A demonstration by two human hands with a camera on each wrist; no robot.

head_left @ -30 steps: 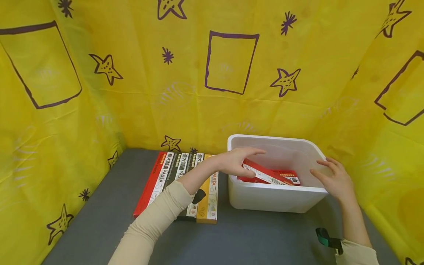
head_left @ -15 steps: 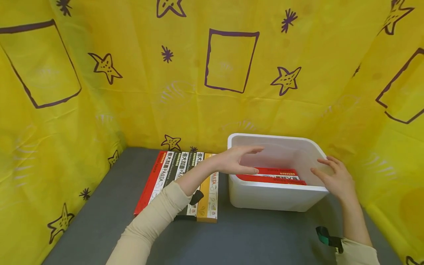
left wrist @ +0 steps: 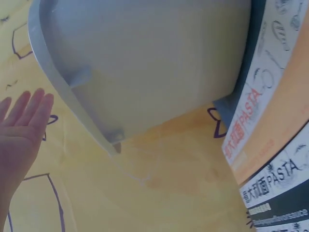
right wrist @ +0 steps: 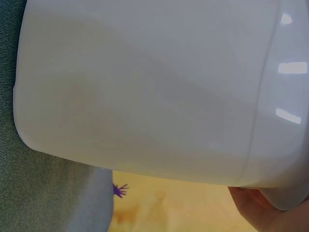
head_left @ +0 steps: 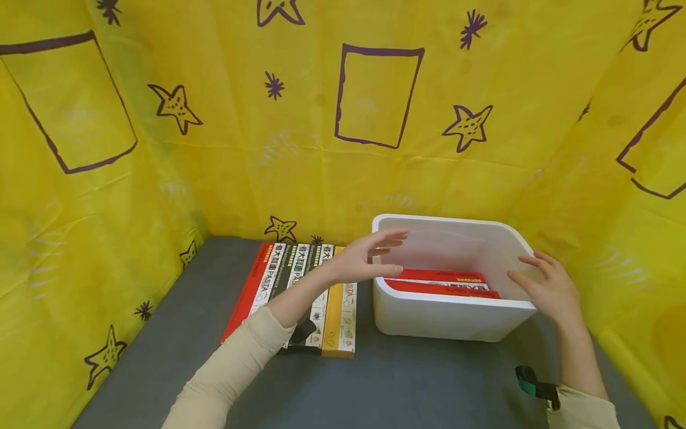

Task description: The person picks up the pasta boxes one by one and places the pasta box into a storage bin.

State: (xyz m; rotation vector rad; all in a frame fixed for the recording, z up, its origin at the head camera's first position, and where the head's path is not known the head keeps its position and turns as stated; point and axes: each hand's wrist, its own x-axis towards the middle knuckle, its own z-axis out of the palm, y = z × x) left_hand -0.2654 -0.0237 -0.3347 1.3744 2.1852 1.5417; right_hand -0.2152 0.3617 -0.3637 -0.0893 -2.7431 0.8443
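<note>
In the head view a white plastic bin (head_left: 455,322) stands on the grey table, with red pasta boxes (head_left: 442,288) lying side by side inside it. My left hand (head_left: 360,257) hovers at the bin's left rim, fingers extended and thumb apart, holding nothing. The left wrist view also catches that hand (left wrist: 21,130), spread beside the bin's rim. At the right rim rests my right hand (head_left: 549,289), thumb and fingers reaching over the edge with a gap between them. In the right wrist view the bin's wall (right wrist: 145,92) covers most of that hand (right wrist: 263,210).
Left of the bin, a row of pasta boxes (head_left: 300,280) in red, dark green and yellow lies on the grey table (head_left: 396,387), partly under my left forearm. Yellow patterned cloth (head_left: 300,119) hangs behind and along both sides.
The tilted red box under my left hand has dropped level among the boxes in the bin. My left hand has drawn back leftward. The right hand stays at the rim.
</note>
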